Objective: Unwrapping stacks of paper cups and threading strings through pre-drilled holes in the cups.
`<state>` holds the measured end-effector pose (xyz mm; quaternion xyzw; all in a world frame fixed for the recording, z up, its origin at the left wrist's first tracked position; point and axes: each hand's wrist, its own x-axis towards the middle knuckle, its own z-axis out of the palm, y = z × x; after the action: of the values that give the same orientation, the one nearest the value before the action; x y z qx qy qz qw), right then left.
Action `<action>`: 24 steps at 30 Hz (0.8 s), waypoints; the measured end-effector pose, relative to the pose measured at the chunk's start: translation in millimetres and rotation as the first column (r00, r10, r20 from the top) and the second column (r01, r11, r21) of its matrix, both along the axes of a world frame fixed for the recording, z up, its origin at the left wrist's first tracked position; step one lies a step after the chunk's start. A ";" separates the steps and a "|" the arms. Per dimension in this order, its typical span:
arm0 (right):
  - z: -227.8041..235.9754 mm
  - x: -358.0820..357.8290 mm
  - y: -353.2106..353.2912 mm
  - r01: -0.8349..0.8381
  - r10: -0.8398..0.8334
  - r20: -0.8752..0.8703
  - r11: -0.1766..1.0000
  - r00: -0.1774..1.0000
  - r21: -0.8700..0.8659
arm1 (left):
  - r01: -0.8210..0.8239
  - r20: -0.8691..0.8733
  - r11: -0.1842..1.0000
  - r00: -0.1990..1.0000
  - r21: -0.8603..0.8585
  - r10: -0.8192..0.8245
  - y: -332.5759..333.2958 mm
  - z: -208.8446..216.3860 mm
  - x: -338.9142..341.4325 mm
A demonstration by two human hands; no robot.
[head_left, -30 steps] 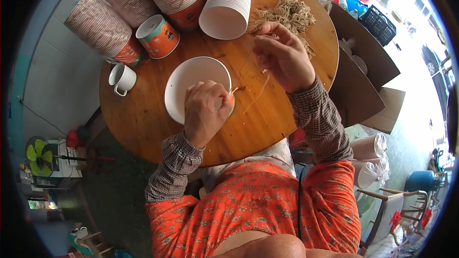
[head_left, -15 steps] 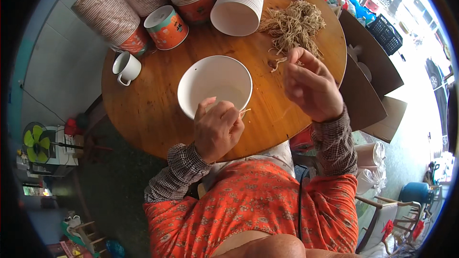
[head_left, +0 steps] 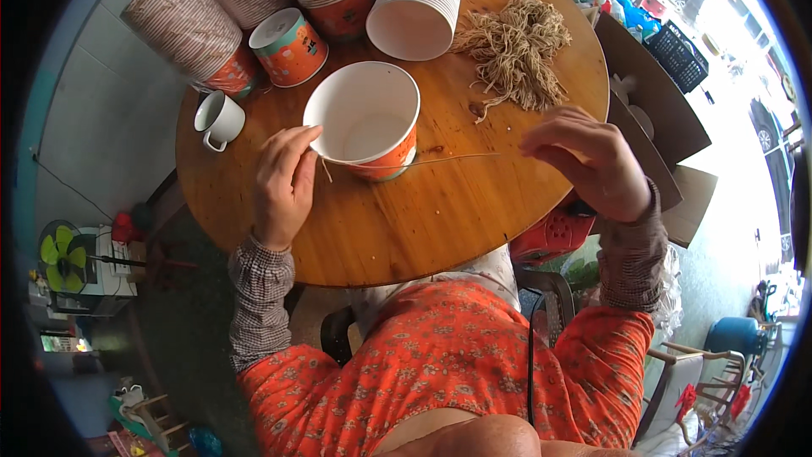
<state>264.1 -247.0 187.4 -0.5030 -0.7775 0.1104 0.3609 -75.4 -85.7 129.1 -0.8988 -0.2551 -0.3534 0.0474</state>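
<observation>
- Your left hand [head_left: 283,182] rests at the near rim of a white paper bowl [head_left: 365,118] with an orange outside, fingers pinched shut on one end of a thin pale string [head_left: 440,159].
- Your right hand [head_left: 592,161] hovers above the table's right edge, fingers curled and pinched closed on the string's other end.
- The string runs taut between both hands, passing across the front of the bowl, just above the round wooden table [head_left: 423,220].
- The bowl stands upright near the table's middle, open and white inside.
- Behind it, a heap of tan strings [head_left: 516,46] lies on the table.
- Stacks of paper bowls [head_left: 254,0] lie on their sides along the far edge.
- A white mug [head_left: 220,118] stands left of the bowl.
</observation>
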 end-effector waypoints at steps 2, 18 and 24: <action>-12.1 -9.0 14.7 0.028 -0.121 0.266 0.944 0.957 0.328 | 0.160 0.299 0.958 0.950 -0.237 -0.085 -17.5 8.7 23.6; -26.1 -42.8 34.9 -0.059 0.069 -0.021 0.949 0.997 0.309 | 0.579 0.500 0.271 0.809 -0.769 -0.308 -34.2 8.2 107.0; -68.0 -54.3 17.8 0.031 -0.110 -0.681 0.991 0.724 -0.128 | 0.439 0.362 0.863 0.869 -0.251 -0.337 -39.2 0.1 103.9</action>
<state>209.8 -229.2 119.4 -0.4744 -0.5624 0.3163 0.5989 28.4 -124.9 129.2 -0.8612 -0.1256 -0.4433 -0.2145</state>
